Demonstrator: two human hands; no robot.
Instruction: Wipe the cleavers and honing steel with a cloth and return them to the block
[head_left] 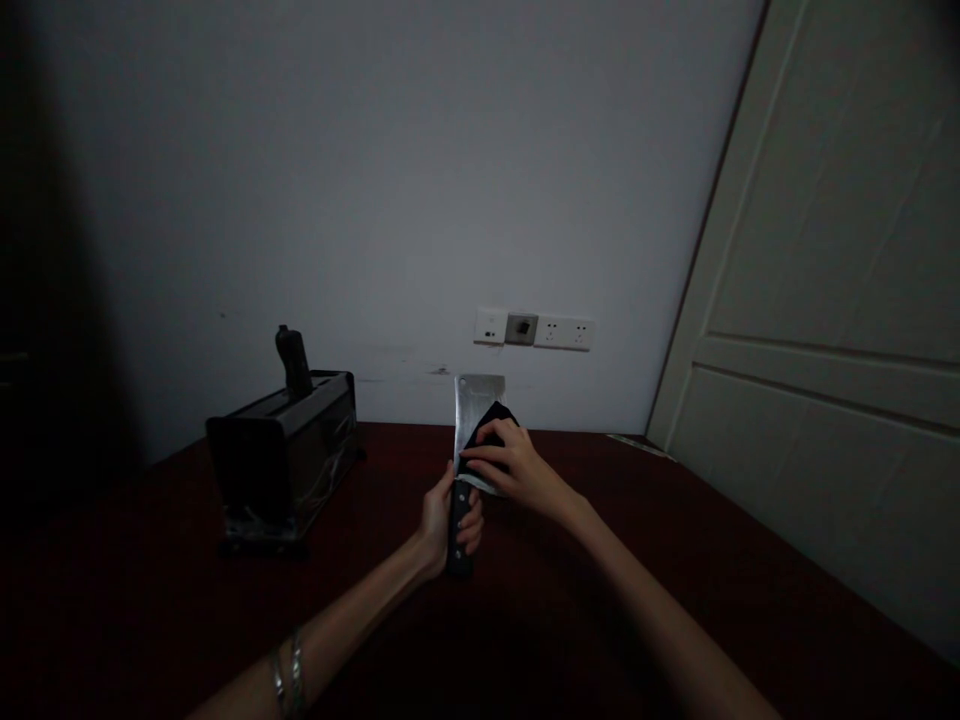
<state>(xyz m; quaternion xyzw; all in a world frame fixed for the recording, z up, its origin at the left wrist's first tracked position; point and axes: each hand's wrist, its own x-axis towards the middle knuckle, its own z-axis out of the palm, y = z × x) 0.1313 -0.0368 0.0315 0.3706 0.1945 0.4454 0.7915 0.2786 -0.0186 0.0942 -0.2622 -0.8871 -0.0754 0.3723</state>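
My left hand (pixel 444 518) is wrapped round the black riveted handle of a cleaver (pixel 475 394), whose broad metal blade points up and away from me. Against the face of the blade, my right hand (pixel 510 458) presses a dark cloth (pixel 495 412) with bent fingers. The cloth and fingers hide much of the blade's middle and right side. Both hands are above the dark red tabletop (pixel 390 640).
A black knife block (pixel 289 460) stands on the left, with a black-handled knife (pixel 293 360) upright in its top. Power sockets (pixel 564 333) line the wall behind. A pale panelled door (pixel 825 400) rises at the right.
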